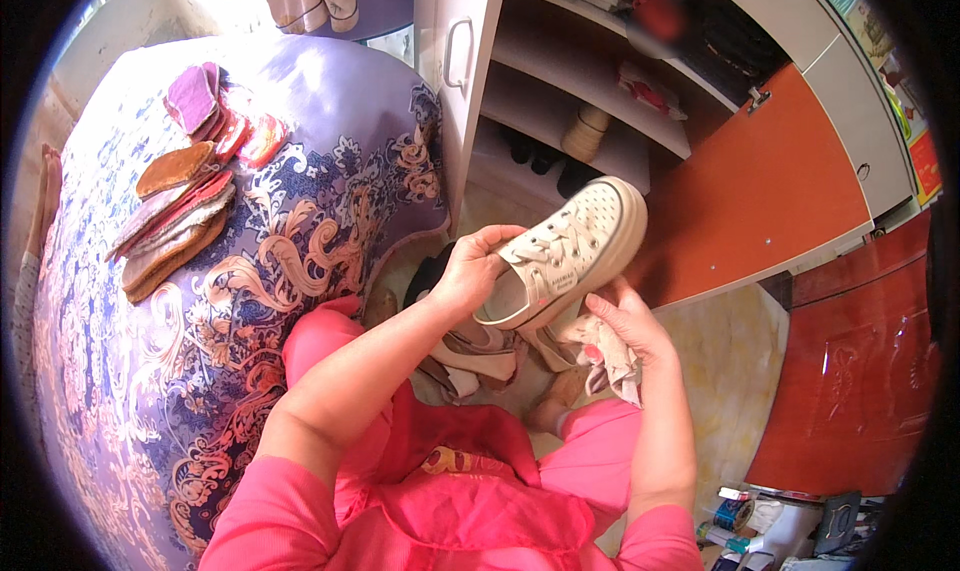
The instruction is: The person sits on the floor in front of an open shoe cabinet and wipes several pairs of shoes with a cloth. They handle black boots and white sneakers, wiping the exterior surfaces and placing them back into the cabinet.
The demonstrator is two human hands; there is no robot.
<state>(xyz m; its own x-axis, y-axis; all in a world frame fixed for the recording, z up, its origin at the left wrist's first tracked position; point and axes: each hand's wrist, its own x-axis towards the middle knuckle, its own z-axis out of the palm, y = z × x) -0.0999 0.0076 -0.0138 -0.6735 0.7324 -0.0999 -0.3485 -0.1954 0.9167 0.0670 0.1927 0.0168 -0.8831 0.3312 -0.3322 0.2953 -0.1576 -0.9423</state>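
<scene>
A white lace-up sneaker [566, 244] with small perforations and dark eyelets is held up in front of me, its toe pointing to the upper right. My left hand [474, 267] grips it at the tongue and ankle opening. Under the sole, my right hand [628, 317] is closed on a crumpled pale cloth [609, 349] with pink spots; its fingertips reach the sneaker's edge. Below the sneaker, several light-coloured shoes [472, 357] lie on the floor between my legs, partly hidden by my arm and the sneaker.
To the left, a bed with a patterned purple cover [300, 263] bears several insoles [176, 211]. Ahead stands a shoe cabinet [570, 68], with its white door [459, 83] and orange-faced door [765, 188] swung out. A reddish-brown panel [847, 368] and assorted small items [787, 526] are at right.
</scene>
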